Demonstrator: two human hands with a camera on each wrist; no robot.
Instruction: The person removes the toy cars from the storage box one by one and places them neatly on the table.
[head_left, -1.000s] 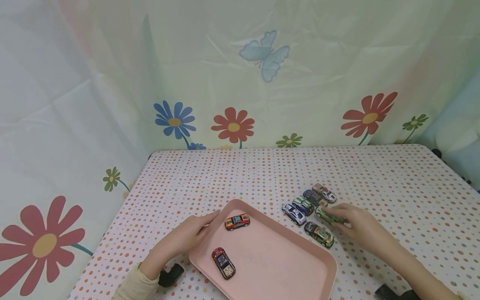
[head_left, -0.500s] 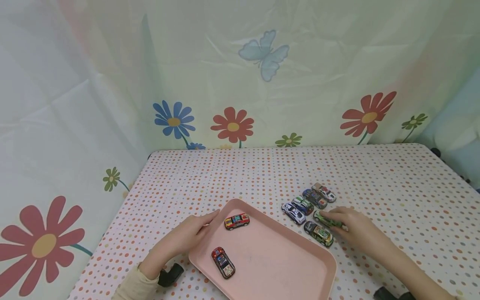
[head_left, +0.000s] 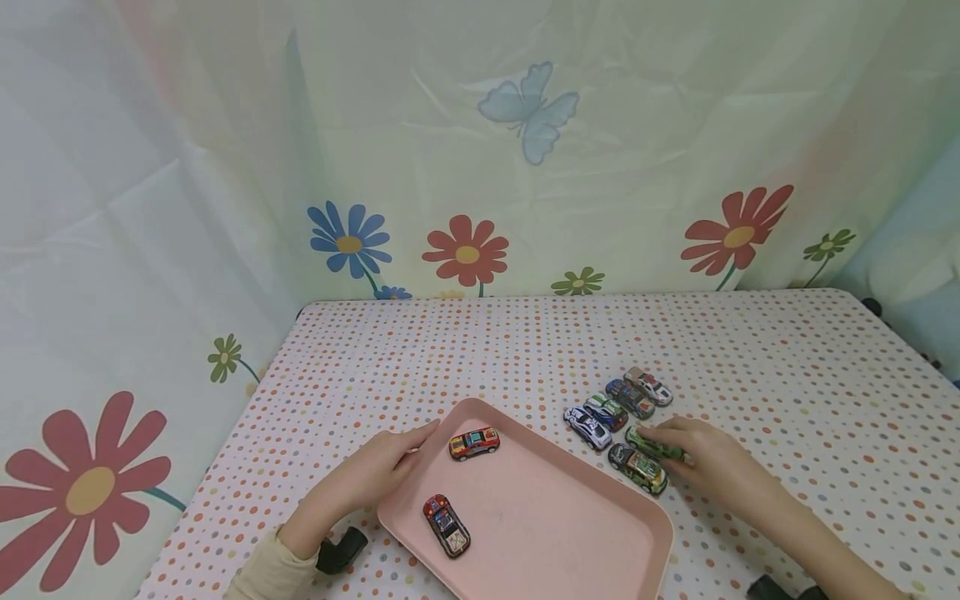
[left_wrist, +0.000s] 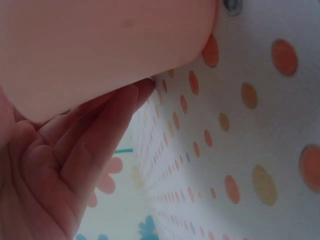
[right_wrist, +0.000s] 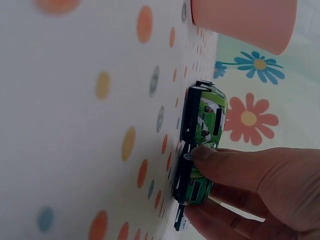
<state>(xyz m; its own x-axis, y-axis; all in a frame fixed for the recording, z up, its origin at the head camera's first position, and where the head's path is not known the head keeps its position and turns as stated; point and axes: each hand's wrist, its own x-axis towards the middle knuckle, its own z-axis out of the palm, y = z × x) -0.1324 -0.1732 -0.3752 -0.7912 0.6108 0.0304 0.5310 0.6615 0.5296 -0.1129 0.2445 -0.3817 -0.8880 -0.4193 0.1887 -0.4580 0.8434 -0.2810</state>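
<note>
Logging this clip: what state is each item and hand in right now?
Pink tray: on the table.
Red-yellow car: upright in tray.
Red-black car: upright in tray.
Green car: wheels down, held.
Patterned car: upright, outside tray.
Four other cars: upright, side by side.
Left hand: fingers touching tray's outer side.
Right hand: pinching the green car.

A creased, pale green sheet (head_left: 637, 125) hung across the back, printed with a light-blue butterfly (head_left: 534, 110) at upper centre and a row of coloured flowers (head_left: 467, 252) along its lower edge. Whitish cloth (head_left: 82, 275) covered the left side, a big red flower (head_left: 90, 492) at lower left. A polka-dotted tabletop (head_left: 420, 350) filled the lower half under soft, even light.
</note>
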